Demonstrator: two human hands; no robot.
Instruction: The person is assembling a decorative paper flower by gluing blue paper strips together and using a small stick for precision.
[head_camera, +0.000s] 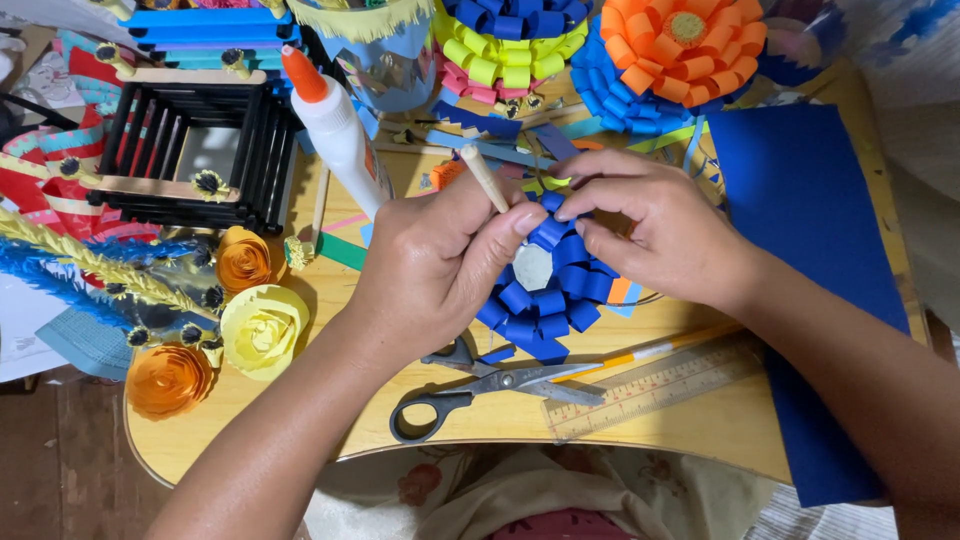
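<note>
Wooden table (700, 425) with a rounded near edge, crowded with paper craft, carries everything shown. At its centre lies a blue looped-paper flower (545, 290), a ring of curled strips around a pale middle, and both of my hands are on it. My left hand (435, 265) is curled closed over the flower's left side, thumb pressing a loop at the top, with a thin wooden stick (484, 177) held between the fingers and angled toward the far edge. My right hand (650, 225) is partly closed, its fingertips (566, 213) pinching a blue loop at the flower's upper rim, just beside my left thumb. Touching the flower's near side lie scissors (480, 385) with dark handles, blades open slightly, and beside them toward the near edge a clear ruler (655, 385) and a yellow pencil (660, 350). A sheet of dark blue paper (800, 200) covers the right edge. A white glue bottle (335, 130) with an orange cap leans behind my left hand. Near the left edge sit rolled paper roses, yellow (262, 328) and orange (167, 380), and a black stick-built box (195, 150). Along the far edge rest finished looped flowers, one orange on blue (680, 50).
</note>
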